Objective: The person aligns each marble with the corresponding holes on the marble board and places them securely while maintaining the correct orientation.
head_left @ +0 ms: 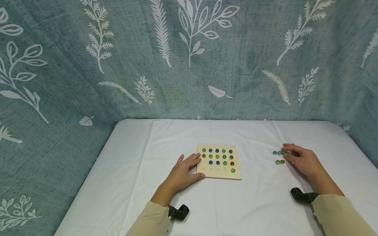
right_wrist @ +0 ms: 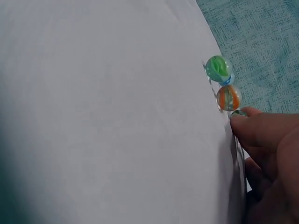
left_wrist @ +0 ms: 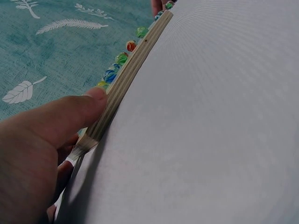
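Note:
A pale wooden board (head_left: 222, 176) bears rows of glass marbles in round hollows; the nearest row has one green marble (head_left: 233, 170) at its right end and bare hollows beside it. My left hand (head_left: 184, 171) grips the board's near left corner, thumb (left_wrist: 88, 109) at the near edge, fingers along the left side. Off to the right, my right hand (head_left: 302, 162) pinches a green marble (head_left: 283, 152) between thumb and forefinger, low over the cloth. Beside those fingertips lies a blue marble (head_left: 274, 152). A green marble (right_wrist: 218, 68) and an orange-striped marble (right_wrist: 229, 97) sit nearer me.
A white cloth (head_left: 251, 203) covers the table, with light creases. Behind and at both sides hangs a blue-green curtain (head_left: 183, 91) with white leaf prints. Each wrist carries a black device, one by the left sleeve (head_left: 179, 212), another by the right sleeve (head_left: 339, 209).

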Action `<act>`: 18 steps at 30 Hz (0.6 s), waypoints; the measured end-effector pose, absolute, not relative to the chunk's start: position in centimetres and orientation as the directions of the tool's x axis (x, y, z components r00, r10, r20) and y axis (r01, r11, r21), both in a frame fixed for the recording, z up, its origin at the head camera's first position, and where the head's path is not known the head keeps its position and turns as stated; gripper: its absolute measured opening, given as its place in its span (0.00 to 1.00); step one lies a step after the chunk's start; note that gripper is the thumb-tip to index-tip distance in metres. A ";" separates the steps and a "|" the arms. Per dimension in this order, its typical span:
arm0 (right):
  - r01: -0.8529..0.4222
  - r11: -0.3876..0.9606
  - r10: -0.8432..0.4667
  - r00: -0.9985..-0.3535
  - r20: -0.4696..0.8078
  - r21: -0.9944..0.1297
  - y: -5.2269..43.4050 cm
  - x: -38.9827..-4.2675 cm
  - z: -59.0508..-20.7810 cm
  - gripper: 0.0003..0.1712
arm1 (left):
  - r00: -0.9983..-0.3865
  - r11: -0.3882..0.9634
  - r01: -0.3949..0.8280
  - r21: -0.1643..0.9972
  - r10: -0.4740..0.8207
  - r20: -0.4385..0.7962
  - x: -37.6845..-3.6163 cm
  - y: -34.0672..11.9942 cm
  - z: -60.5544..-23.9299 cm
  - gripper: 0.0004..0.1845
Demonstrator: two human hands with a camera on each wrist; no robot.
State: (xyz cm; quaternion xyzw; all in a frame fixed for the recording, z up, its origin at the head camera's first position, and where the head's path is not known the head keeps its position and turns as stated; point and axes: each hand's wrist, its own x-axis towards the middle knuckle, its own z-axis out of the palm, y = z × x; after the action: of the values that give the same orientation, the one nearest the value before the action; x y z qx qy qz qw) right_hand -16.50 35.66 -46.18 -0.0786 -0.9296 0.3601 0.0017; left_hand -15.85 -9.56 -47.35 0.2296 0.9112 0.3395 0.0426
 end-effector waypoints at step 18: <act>0.151 0.782 0.119 -0.988 -0.094 -0.604 35.7 -16.7 -45.2 0.35 | -0.892 0.676 0.391 0.625 0.446 0.076 -15.9 -9.7 -47.3 0.38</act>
State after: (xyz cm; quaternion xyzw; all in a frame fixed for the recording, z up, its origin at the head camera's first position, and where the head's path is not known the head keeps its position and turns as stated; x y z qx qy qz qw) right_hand -16.72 35.72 -45.19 -0.0715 -0.9436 0.3222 -0.0253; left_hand -15.91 -9.72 -47.30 0.2290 0.9144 0.3313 0.0413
